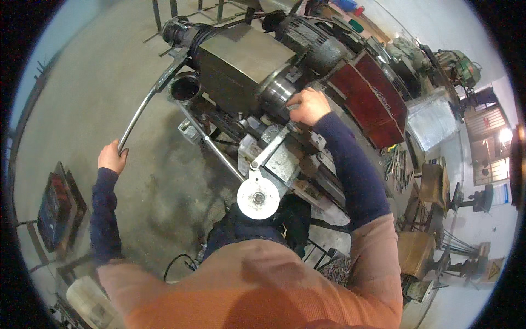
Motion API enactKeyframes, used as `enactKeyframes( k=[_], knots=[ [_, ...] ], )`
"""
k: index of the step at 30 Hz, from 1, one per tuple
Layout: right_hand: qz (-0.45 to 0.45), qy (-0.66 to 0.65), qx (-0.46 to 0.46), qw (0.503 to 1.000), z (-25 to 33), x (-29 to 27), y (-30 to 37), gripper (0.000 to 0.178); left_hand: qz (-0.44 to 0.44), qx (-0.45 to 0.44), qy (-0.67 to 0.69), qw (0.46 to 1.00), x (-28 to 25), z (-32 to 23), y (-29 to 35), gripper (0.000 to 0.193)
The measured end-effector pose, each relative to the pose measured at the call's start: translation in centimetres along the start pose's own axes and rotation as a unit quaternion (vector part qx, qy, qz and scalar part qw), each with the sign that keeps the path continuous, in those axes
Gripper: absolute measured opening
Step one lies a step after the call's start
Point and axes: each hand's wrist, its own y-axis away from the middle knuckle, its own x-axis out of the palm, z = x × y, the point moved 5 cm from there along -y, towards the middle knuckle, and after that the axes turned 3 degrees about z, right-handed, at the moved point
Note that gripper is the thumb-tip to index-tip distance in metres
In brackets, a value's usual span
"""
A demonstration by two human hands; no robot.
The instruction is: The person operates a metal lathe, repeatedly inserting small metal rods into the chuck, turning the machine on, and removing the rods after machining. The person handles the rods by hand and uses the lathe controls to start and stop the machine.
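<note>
My left hand (113,158) is wrapped round the end of a long curved metal lever (137,116), which runs up to the far left end of a small lathe (241,52). At the lathe's shiny round chuck (274,92), my right hand (310,107) has its fingers bent and pressed together against the front edge. What lies between those fingers, if anything, is too small to make out. Nearer to me, a pale round handwheel disc (263,204) sits in front of the tool carriage (280,163). A straight metal rod (211,147) slants beneath the lathe toward the carriage.
A grey motor (313,48) stands behind the lathe, with a dark red metal box (367,101) to its right. Loose metal rods (399,169) lie further right. Across the floor on the left is a dark box (56,205); a whitish bucket (93,302) stands at lower left.
</note>
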Motion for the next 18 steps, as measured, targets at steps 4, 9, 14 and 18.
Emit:
enactKeyframes(
  k=[4, 9, 14, 18],
  knots=[
    [-0.023, 0.001, -0.031, 0.999, 0.1, 0.2, 0.2, 0.029, 0.105, -0.099, -0.2, 0.969, -0.1, 8.1, -6.7, 0.017],
    [0.009, 0.004, -0.009, 1.0, 0.0, 0.0, 0.1, 0.031, 0.096, -0.201, -0.153, 0.963, -2.4, 11.1, -14.9, 0.025],
    [0.03, 0.008, 0.011, 0.999, 0.2, 0.1, -0.3, 0.034, 0.027, -0.209, -0.046, 0.976, 0.1, 13.7, -16.6, 0.031],
    [-0.065, -0.013, -0.024, 0.998, 0.2, -2.3, 2.1, 0.036, -0.269, 0.064, 0.172, 0.946, 1.3, 0.8, -14.6, 0.03]
  ],
)
